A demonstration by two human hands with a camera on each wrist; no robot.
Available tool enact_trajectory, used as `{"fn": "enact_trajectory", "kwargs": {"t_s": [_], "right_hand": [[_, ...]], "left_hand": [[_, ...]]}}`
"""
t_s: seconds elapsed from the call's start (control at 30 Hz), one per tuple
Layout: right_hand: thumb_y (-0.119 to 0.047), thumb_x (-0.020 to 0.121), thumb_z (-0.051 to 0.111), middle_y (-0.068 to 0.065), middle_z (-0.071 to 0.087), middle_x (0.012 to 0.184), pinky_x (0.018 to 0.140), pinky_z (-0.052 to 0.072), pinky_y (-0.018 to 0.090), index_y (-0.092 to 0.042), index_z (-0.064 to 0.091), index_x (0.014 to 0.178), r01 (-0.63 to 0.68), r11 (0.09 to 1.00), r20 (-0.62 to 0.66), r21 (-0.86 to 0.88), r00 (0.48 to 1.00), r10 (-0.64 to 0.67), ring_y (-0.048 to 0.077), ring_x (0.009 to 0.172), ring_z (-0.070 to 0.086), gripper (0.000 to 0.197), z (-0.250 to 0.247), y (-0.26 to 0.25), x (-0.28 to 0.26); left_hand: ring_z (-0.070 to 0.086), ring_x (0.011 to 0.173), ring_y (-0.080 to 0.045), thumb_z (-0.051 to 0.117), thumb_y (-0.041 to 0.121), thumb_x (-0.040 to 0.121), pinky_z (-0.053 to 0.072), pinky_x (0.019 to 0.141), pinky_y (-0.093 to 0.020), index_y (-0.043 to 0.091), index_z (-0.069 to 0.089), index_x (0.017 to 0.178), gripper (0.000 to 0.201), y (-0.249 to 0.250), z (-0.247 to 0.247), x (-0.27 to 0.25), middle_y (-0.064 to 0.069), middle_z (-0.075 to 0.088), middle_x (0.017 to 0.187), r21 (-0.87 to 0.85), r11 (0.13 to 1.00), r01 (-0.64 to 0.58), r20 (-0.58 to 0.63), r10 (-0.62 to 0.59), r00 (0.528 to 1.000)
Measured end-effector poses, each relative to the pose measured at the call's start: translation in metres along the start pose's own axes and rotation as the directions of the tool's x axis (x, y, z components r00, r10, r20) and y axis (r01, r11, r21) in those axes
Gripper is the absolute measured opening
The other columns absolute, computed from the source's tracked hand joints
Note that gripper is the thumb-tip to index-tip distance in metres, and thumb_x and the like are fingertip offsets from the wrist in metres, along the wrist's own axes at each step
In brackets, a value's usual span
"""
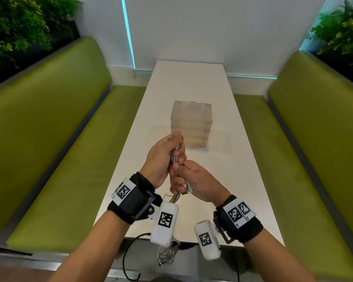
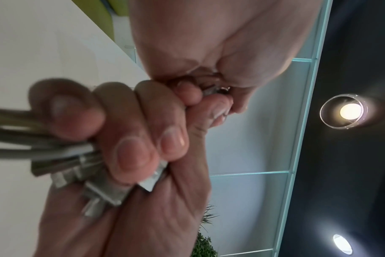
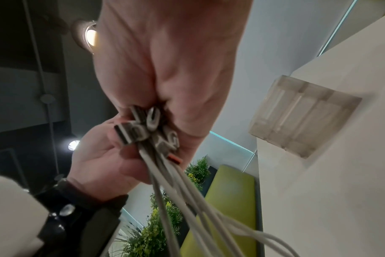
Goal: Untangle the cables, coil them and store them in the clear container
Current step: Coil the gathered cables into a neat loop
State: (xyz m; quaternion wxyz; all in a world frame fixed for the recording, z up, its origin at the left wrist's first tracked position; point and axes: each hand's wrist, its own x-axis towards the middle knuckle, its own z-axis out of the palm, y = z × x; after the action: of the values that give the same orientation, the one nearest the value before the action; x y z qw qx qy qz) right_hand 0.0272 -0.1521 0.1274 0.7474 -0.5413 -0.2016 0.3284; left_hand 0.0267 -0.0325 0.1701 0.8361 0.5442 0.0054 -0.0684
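A bundle of grey-white cables (image 1: 176, 157) is held upright above the white table (image 1: 192, 78). My left hand (image 1: 163, 157) grips its upper part. My right hand (image 1: 194, 180) grips it just below, fingers (image 2: 132, 153) curled round the cables (image 2: 22, 139) and metal USB plugs (image 2: 103, 193). In the right wrist view several plugs (image 3: 143, 128) bunch between both palms and the cables (image 3: 182, 187) trail away. Their loose tangle (image 1: 168, 254) hangs past the table's near edge. The clear container (image 1: 192, 123) stands just beyond the hands, also seen as a clear block (image 3: 303, 114).
Green padded benches (image 1: 55, 139) (image 1: 306, 151) flank the narrow table. Plants (image 1: 18, 27) stand behind both benches and a white wall closes the far end. A flat clear sheet (image 1: 220, 141) lies by the container's base. Black wrist-camera leads (image 1: 126, 261) hang below the near edge.
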Motion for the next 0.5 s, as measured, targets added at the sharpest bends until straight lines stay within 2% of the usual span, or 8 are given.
{"fn": "enact_trajectory", "kwargs": {"t_s": [0.1, 0.17, 0.2, 0.27, 0.33, 0.37, 0.43, 0.5], "right_hand": [[-0.031, 0.095, 0.044, -0.006, 0.041, 0.055, 0.060, 0.047, 0.029, -0.011, 0.046, 0.079, 0.056, 0.998, -0.035, -0.040, 0.998, -0.058, 0.010, 0.047, 0.042, 0.027, -0.003, -0.005, 0.000], [-0.038, 0.091, 0.051, -0.006, 0.043, 0.056, 0.061, 0.046, 0.030, -0.011, 0.054, 0.084, 0.111, 0.993, -0.076, -0.032, 0.991, -0.113, 0.012, 0.049, 0.045, 0.028, -0.008, -0.015, 0.000], [-0.040, 0.089, 0.052, -0.006, 0.044, 0.057, 0.059, 0.046, 0.029, -0.014, 0.058, 0.086, 0.135, 0.990, -0.092, -0.027, 0.986, -0.137, 0.012, 0.051, 0.047, 0.027, -0.012, -0.022, 0.000], [-0.038, 0.090, 0.051, -0.004, 0.048, 0.059, 0.057, 0.045, 0.028, -0.015, 0.055, 0.083, 0.171, 0.985, -0.107, 0.012, 0.980, -0.169, 0.014, 0.058, 0.053, 0.025, -0.017, -0.035, 0.001], [-0.032, 0.094, 0.047, -0.002, 0.051, 0.063, 0.065, 0.043, 0.035, -0.011, 0.051, 0.084, 0.200, 0.977, -0.123, 0.075, 0.974, -0.190, 0.016, 0.063, 0.058, 0.024, -0.021, -0.045, 0.003], [-0.030, 0.095, 0.044, -0.002, 0.051, 0.062, 0.068, 0.041, 0.038, -0.011, 0.049, 0.084, 0.214, 0.972, -0.138, 0.095, 0.970, -0.200, 0.015, 0.063, 0.059, 0.023, -0.022, -0.048, 0.004], [-0.027, 0.096, 0.042, -0.004, 0.047, 0.058, 0.066, 0.045, 0.035, -0.010, 0.047, 0.084, 0.235, 0.964, -0.183, 0.123, 0.960, -0.211, 0.012, 0.054, 0.052, 0.021, -0.019, -0.051, 0.005], [-0.028, 0.093, 0.043, -0.006, 0.042, 0.056, 0.060, 0.046, 0.027, -0.010, 0.046, 0.084, 0.252, 0.955, -0.214, 0.157, 0.952, -0.217, 0.009, 0.047, 0.043, 0.020, -0.015, -0.053, 0.006]], "left_hand": [[0.054, 0.062, -0.018, 0.051, 0.049, 0.085, 0.049, 0.054, -0.026, 0.012, 0.053, 0.095, 0.038, -0.004, -0.006, 0.000, -0.001, 0.059, 0.069, 0.105, 0.991, -0.088, 0.039, 0.085, 0.996], [0.061, 0.064, -0.017, 0.053, 0.067, 0.074, 0.051, 0.053, -0.030, 0.024, 0.048, 0.119, 0.063, -0.013, -0.015, -0.001, 0.003, 0.069, 0.082, 0.209, 0.972, -0.108, 0.116, 0.085, 0.990], [0.063, 0.067, -0.015, 0.056, 0.073, 0.068, 0.053, 0.059, -0.029, 0.030, 0.044, 0.123, 0.071, -0.020, -0.020, -0.003, 0.006, 0.070, 0.084, 0.241, 0.964, -0.108, 0.158, 0.071, 0.985], [0.065, 0.080, -0.009, 0.057, 0.074, 0.070, 0.053, 0.078, -0.026, 0.029, 0.049, 0.115, 0.065, -0.035, -0.027, -0.010, 0.013, 0.068, 0.085, 0.366, 0.921, -0.132, 0.236, 0.046, 0.971], [0.065, 0.079, -0.009, 0.049, 0.054, 0.089, 0.048, 0.083, -0.031, 0.018, 0.059, 0.098, 0.039, -0.045, -0.027, -0.016, 0.008, 0.067, 0.080, 0.485, 0.863, -0.143, 0.245, 0.023, 0.969], [0.064, 0.071, -0.010, 0.045, 0.043, 0.092, 0.047, 0.081, -0.036, 0.014, 0.059, 0.091, 0.032, -0.048, -0.025, -0.018, 0.006, 0.065, 0.072, 0.487, 0.864, -0.126, 0.229, 0.013, 0.973], [0.058, 0.056, -0.015, 0.043, 0.037, 0.093, 0.045, 0.073, -0.043, 0.011, 0.055, 0.082, 0.031, -0.052, -0.019, -0.020, 0.003, 0.057, 0.060, 0.419, 0.903, -0.092, 0.204, 0.005, 0.979], [0.040, 0.045, -0.013, 0.042, 0.040, 0.093, 0.040, 0.054, -0.030, 0.011, 0.049, 0.076, 0.034, -0.051, -0.013, -0.022, 0.005, 0.040, 0.051, 0.355, 0.933, -0.056, 0.178, -0.009, 0.984]]}}
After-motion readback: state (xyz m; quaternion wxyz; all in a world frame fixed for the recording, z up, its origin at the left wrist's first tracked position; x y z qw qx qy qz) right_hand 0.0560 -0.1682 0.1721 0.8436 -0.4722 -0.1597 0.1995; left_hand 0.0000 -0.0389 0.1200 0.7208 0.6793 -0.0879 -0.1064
